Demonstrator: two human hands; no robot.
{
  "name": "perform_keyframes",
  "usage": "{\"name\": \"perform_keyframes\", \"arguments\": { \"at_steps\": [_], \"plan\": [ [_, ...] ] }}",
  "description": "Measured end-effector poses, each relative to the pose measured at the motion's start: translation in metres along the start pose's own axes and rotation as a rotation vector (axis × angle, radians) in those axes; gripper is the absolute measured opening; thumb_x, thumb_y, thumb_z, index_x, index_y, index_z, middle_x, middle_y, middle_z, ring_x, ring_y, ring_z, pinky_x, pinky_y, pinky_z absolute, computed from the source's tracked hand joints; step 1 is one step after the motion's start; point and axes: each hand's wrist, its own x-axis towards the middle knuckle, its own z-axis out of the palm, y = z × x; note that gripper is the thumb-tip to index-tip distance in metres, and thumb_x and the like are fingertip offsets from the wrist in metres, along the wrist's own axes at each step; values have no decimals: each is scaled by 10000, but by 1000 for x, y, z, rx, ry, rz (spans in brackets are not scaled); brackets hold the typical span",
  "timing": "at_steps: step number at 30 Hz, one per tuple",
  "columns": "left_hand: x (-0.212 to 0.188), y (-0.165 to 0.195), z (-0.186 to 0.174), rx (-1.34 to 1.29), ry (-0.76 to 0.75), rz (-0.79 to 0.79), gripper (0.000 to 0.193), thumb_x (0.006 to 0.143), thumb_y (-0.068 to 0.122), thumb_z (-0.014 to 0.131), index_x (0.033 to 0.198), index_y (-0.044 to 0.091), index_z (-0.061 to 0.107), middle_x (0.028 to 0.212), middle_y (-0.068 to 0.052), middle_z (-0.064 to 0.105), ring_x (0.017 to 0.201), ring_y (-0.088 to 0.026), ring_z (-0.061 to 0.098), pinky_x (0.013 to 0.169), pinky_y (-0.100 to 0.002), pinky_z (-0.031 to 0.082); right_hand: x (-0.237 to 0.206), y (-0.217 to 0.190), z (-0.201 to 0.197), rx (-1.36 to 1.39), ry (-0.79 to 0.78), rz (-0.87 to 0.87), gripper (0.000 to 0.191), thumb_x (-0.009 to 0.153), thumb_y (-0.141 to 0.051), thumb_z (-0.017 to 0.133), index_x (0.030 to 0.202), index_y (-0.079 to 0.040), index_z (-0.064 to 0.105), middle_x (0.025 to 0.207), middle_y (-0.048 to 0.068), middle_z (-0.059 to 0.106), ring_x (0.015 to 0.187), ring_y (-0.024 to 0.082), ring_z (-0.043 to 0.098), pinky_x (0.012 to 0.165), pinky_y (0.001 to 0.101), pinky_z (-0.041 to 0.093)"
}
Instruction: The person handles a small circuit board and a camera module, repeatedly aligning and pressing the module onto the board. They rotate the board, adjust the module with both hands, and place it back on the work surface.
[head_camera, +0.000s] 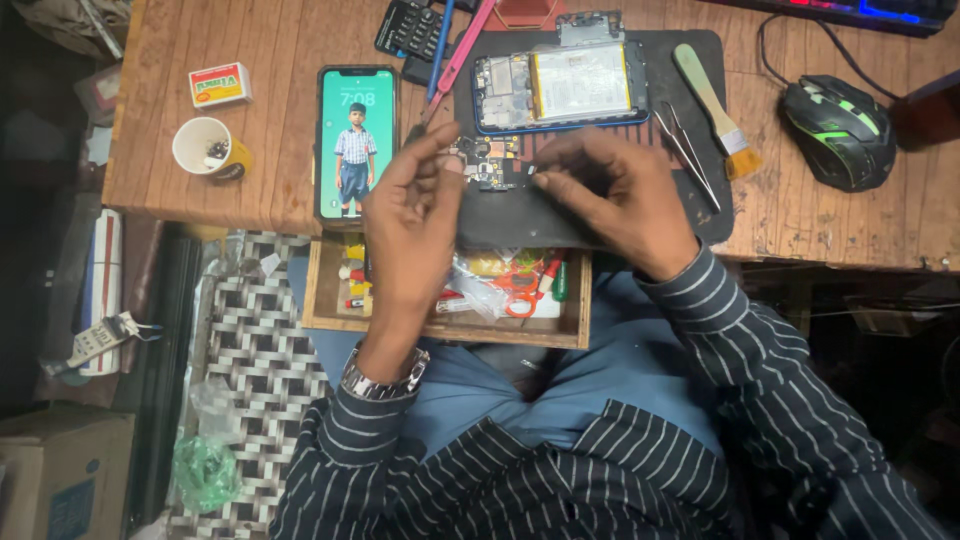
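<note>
My left hand (415, 225) and my right hand (615, 195) meet over a dark work mat (520, 215) on a wooden desk. Between them lies a small phone circuit board (487, 163); my left thumb and forefinger pinch its left end. My right fingertips pinch a tiny part (532, 172) at its right end. Behind the board lies an opened phone (558, 87) with its battery and inner parts showing. Left of my left hand a lit smartphone (356, 140) lies face up.
Tweezers (690, 155) and a brush (712, 100) lie on the mat's right side, a black-and-green mouse (840, 130) beyond. A cup (207, 148) and small box (219, 84) sit at left. An open drawer (450, 290) with scissors and tools is under my hands.
</note>
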Motion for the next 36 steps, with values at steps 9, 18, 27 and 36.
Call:
{"name": "perform_keyframes", "arguments": {
  "at_steps": [9, 18, 27, 36],
  "plan": [
    [-10, 25, 5, 373, 14, -11, 212, 1036, 79, 590, 1165, 92, 758, 955, -16, 614, 625, -83, 465, 540, -257, 368, -1, -2, 5, -225, 18, -172, 162, 952, -81, 760, 1109, -41, 756, 1033, 104, 758, 942, 209, 739, 817, 321, 568],
    [-7, 24, 6, 395, 19, 103, 200, 1035, 128, 643, 1208, 62, 717, 920, -67, 628, 727, -120, 578, 639, -268, 504, 0, -4, -15, -264, 93, -196, 124, 969, -51, 764, 1092, -42, 755, 1042, 92, 771, 951, 198, 763, 827, 298, 577],
    [-5, 20, -3, 621, 10, 381, 260, 1006, 106, 678, 1258, 40, 677, 1189, -133, 663, 1130, -319, 607, 1013, -424, 473, 4, -6, 5, -331, 43, -334, 123, 933, -63, 759, 1055, -76, 766, 1035, 66, 724, 1011, 264, 622, 909, 371, 499],
    [-1, 12, 1, 715, -124, 428, 484, 893, 28, 638, 1375, 70, 624, 1274, -139, 634, 1212, -342, 573, 1091, -462, 401, 6, -5, 13, -325, 67, -260, 128, 951, -96, 764, 1079, -87, 767, 1004, 73, 711, 1002, 260, 612, 906, 366, 494]
  ]
}}
